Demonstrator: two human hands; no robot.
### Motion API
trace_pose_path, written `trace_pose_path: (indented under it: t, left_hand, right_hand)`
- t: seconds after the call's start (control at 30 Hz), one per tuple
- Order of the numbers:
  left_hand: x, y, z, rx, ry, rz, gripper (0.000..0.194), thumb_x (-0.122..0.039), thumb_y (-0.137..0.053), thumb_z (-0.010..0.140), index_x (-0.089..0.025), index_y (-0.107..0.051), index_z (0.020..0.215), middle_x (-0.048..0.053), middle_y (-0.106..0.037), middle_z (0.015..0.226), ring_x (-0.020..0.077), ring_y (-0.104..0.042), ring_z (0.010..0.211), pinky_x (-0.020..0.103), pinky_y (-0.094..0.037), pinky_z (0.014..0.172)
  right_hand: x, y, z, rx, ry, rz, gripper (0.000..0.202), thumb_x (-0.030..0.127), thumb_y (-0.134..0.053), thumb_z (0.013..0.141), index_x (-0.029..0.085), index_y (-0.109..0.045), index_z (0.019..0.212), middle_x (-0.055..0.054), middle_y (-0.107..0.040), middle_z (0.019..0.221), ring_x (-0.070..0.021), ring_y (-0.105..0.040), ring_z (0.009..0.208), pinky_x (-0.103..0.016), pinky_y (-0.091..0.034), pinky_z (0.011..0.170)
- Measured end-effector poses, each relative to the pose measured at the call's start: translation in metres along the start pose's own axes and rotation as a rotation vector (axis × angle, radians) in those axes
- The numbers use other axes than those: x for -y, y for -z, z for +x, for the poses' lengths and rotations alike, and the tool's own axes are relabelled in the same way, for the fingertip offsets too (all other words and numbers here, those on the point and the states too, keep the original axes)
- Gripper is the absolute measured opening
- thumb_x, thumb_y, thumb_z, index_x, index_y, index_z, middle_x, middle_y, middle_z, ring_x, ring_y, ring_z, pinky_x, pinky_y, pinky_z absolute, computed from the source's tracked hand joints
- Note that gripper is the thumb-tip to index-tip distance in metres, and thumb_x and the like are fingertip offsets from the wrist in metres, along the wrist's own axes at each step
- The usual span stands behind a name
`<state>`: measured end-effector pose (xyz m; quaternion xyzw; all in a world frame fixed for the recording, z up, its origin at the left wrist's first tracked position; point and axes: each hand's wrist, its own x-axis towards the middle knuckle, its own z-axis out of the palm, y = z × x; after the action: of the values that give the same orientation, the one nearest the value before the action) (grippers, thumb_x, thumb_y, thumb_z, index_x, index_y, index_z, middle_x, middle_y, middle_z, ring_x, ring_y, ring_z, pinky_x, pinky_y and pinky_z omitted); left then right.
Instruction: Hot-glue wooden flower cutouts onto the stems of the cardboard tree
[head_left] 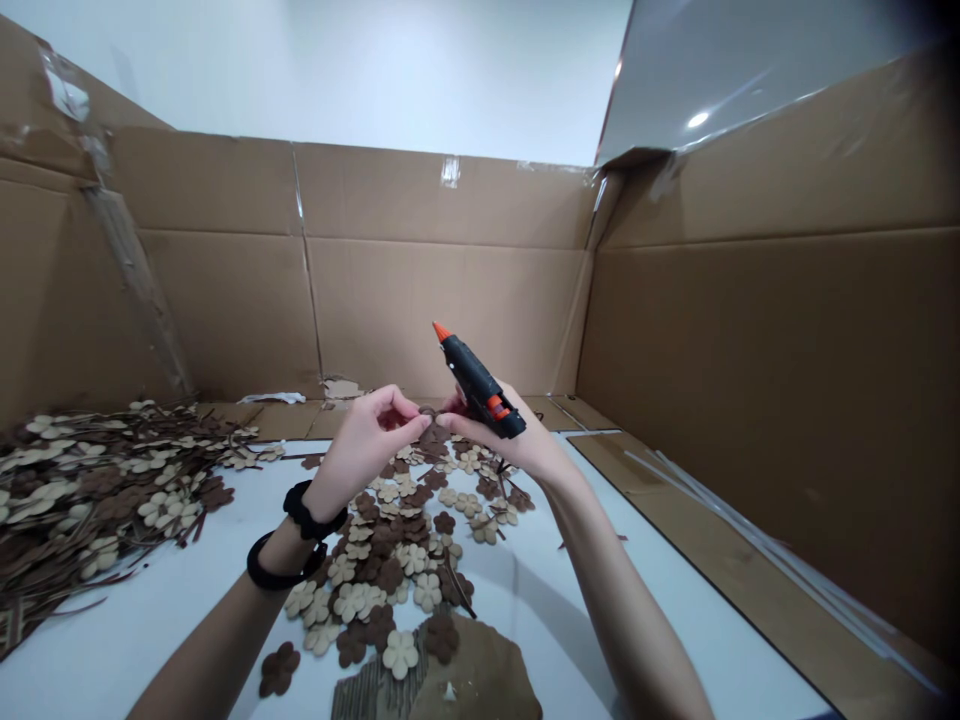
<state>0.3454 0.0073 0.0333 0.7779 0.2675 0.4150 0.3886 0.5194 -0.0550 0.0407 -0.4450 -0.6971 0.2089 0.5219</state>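
Note:
My left hand (361,445), with two black bands at the wrist, pinches a small brown piece (432,428), perhaps a flower cutout. The fingertips of my right hand (529,440) meet it from the other side. That same right hand also holds a black hot glue gun (474,376), its orange nozzle tilted up and to the left; the grip and trigger are hidden. Beneath both hands, loose brown and cream flower cutouts (412,558) lie scattered over the white table.
A large heap of flower cutouts and thin strips (97,490) covers the left side. Cardboard walls (450,290) surround the table (517,600). Clear glue sticks (757,545) lie along the right edge. A torn cardboard piece (480,680) sits at the front.

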Motion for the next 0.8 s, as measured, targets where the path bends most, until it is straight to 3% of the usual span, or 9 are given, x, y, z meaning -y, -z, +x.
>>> trace_pose_path:
  t: [0.17,0.27,0.37,0.47,0.63,0.8]
  left_hand:
    - [0.005,0.003,0.004,-0.064,0.016,-0.137,0.032,-0.036,-0.065,0.076,-0.021,-0.04,0.088,0.001,-0.063,0.086,0.0131,-0.061,0.071,0.027,-0.048,0.065]
    - [0.006,0.009,0.007,-0.081,0.006,-0.088,0.027,-0.041,-0.056,0.084,-0.02,-0.045,0.097,0.004,-0.064,0.093,0.0134,-0.061,0.08,0.027,-0.048,0.07]
    - [0.009,0.008,0.009,0.067,0.009,-0.008,0.03,-0.046,-0.052,0.085,-0.018,-0.057,0.092,0.005,-0.065,0.092,0.0155,-0.061,0.085,0.027,-0.047,0.073]
    - [0.011,0.003,0.008,0.161,0.02,0.004,0.028,-0.044,-0.057,0.083,-0.016,-0.059,0.085,0.003,-0.064,0.082,0.0146,-0.06,0.077,0.025,-0.045,0.067]
    - [0.012,-0.002,0.008,0.142,-0.04,0.053,0.024,-0.038,-0.056,0.084,-0.015,-0.057,0.076,-0.001,-0.056,0.07,0.0095,-0.049,0.061,0.022,-0.035,0.055]
    - [0.007,-0.002,0.007,0.082,-0.13,0.109,0.02,-0.031,-0.055,0.084,-0.014,-0.057,0.074,-0.001,-0.054,0.066,0.0084,-0.043,0.057,0.021,-0.033,0.053]
  right_hand:
    - [-0.003,-0.003,0.003,-0.029,0.039,0.001,0.018,0.024,-0.065,0.073,0.019,-0.05,0.082,0.001,-0.057,0.074,-0.0113,-0.052,0.066,-0.028,-0.042,0.062]
    - [-0.006,-0.003,0.004,-0.043,0.042,0.0,0.019,0.025,-0.066,0.073,0.019,-0.049,0.08,0.0,-0.058,0.076,-0.0122,-0.053,0.068,-0.029,-0.043,0.065]
    - [-0.008,-0.003,0.004,-0.056,0.038,0.018,0.022,0.026,-0.068,0.072,0.019,-0.049,0.08,0.0,-0.058,0.075,-0.0123,-0.052,0.067,-0.029,-0.042,0.064]
    - [-0.009,-0.004,0.004,-0.042,0.04,0.049,0.023,0.026,-0.069,0.071,0.019,-0.049,0.081,0.001,-0.056,0.074,-0.0115,-0.051,0.065,-0.027,-0.042,0.061]
    - [-0.01,-0.005,0.006,-0.052,0.044,0.022,0.024,0.025,-0.069,0.071,0.019,-0.048,0.079,0.001,-0.055,0.073,-0.0108,-0.049,0.063,-0.027,-0.041,0.059]
    - [-0.007,-0.004,0.003,-0.059,0.035,0.01,0.024,0.03,-0.07,0.072,0.019,-0.05,0.081,-0.001,-0.057,0.075,-0.0127,-0.052,0.067,-0.029,-0.043,0.064]
